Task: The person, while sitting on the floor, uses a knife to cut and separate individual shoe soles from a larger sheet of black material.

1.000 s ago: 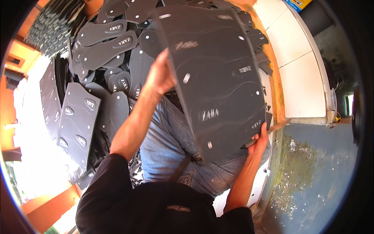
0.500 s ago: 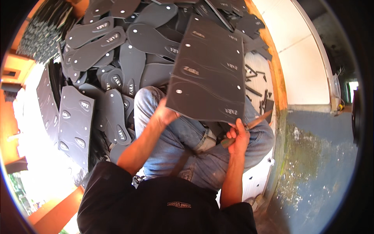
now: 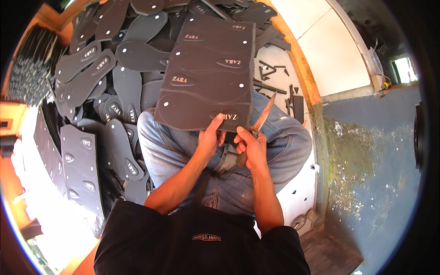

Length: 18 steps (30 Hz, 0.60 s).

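A dark grey foam sheet (image 3: pixel 208 68), moulded with sandal-sole outlines and white dots, is held up over my crossed legs. My left hand (image 3: pixel 211 137) grips its near edge, thumb on top and fingers underneath. Close by on the right, my right hand (image 3: pixel 251 145) is closed round a knife (image 3: pixel 264 114) with a rusty blade pointing up and away. The right thumb and fingertips are at the sheet's near right corner; whether they pinch it I cannot tell. Some of the knife's handle is covered by the fingers.
Many cut soles (image 3: pixel 140 55) lie heaped beyond and left of my legs. More uncut sheets (image 3: pixel 79 169) lean at the left, near a tall stack (image 3: pixel 32 64). Thin offcuts (image 3: pixel 270 71) are scattered on the right, inside a wooden edge (image 3: pixel 298 59). A blue-grey wall (image 3: pixel 385 151) stands further right.
My left hand has shifted from the sheet's left corner rightward along its near edge. The sheet sits further left in the view, and the knife stands more upright in my right hand.
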### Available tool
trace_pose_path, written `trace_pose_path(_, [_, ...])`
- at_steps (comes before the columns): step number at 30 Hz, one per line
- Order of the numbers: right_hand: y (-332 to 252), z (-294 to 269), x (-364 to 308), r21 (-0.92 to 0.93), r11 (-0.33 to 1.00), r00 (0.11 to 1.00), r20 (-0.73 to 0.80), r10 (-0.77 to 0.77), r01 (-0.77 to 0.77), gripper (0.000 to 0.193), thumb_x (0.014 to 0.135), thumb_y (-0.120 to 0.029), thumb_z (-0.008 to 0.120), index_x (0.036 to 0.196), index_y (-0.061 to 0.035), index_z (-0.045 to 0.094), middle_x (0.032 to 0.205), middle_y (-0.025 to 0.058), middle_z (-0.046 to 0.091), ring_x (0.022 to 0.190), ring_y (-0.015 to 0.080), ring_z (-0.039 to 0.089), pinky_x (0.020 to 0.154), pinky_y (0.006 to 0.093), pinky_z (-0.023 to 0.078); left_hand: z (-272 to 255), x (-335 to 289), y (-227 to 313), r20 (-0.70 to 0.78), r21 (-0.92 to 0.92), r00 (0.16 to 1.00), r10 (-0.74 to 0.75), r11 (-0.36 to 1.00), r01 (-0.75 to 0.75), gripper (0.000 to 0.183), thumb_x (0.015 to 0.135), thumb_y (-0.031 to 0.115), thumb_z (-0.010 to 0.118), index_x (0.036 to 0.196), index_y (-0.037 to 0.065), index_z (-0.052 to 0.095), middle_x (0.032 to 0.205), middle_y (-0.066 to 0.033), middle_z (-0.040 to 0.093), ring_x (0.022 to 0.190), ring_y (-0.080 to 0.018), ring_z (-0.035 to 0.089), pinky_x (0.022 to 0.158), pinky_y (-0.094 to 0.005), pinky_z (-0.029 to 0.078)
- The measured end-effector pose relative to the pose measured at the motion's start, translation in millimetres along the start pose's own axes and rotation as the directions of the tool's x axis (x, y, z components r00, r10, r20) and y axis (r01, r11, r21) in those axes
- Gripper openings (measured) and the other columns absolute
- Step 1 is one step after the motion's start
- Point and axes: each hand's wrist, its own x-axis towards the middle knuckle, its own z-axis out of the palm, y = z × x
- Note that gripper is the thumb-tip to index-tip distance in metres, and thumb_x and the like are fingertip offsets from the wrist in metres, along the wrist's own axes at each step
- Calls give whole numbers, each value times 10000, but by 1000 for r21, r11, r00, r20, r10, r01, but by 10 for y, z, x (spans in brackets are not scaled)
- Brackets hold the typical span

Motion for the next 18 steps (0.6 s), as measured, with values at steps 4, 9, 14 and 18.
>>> trace_pose_path(4, [31,-8,-265,77,995,998,-8,-68,68,143,866,-135,621,835,-14,550,636,78,581,429,76,418,402,236,352,226,-349,-32,-118,-104,983,137,983,-150,279,907,335,551,884,58,549,570,-18,502,407,-86,437,352,-220,303])
trace_pose_path(9, [27,-238,-426,85,994,992,-116,-54,65,158,877,-143,620,818,-22,538,575,59,549,414,70,410,396,229,345,397,-737,-369,-156,-156,979,130,976,-155,310,938,362,501,904,58,547,587,-29,518,434,-99,461,372,-221,346])
trace_pose_path(14, [-113,-170,-417,-68,996,991,-115,-65,58,190,879,-166,623,809,-6,548,572,37,543,424,62,428,391,221,340,447,-676,-453,-70,-171,996,-50,985,38,343,929,411,493,889,75,554,577,-28,524,449,-109,482,385,-224,355])
trace_pose_path(18, [-75,-202,-412,-175,976,991,-19,-133,127,229,896,-191,603,775,-3,550,585,25,545,471,71,473,432,226,373,561,-620,-356,-104,-214,988,-111,973,86,354,911,440,511,830,97,547,536,-5,472,435,-109,446,390,-235,316])
